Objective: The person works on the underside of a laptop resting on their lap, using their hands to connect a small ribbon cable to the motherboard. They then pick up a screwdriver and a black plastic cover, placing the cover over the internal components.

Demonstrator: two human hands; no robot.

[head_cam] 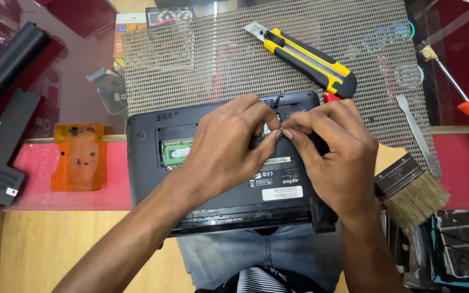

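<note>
I see the laptop [213, 163] lying upside down at the table's near edge, its far part on the mesh mat [213, 59]. My left hand [223, 146] and right hand [337, 157] meet on its underside. The utility knife [305, 54] lies on the mat behind it. The brush [413, 190], metal spudger [419, 135] and screwdriver [462, 97] lie to its right; a cover panel [1, 157] lies far left.

Under my hands lies a matt black plastic laptop base [213, 163] on a rough woven mesh mat [213, 59], beside a glossy yellow-and-black plastic utility knife [305, 57], a bare metal pry tool [419, 135], a coarse bristle brush [413, 190] with a metal band, and the glossy red table [462, 168].
</note>
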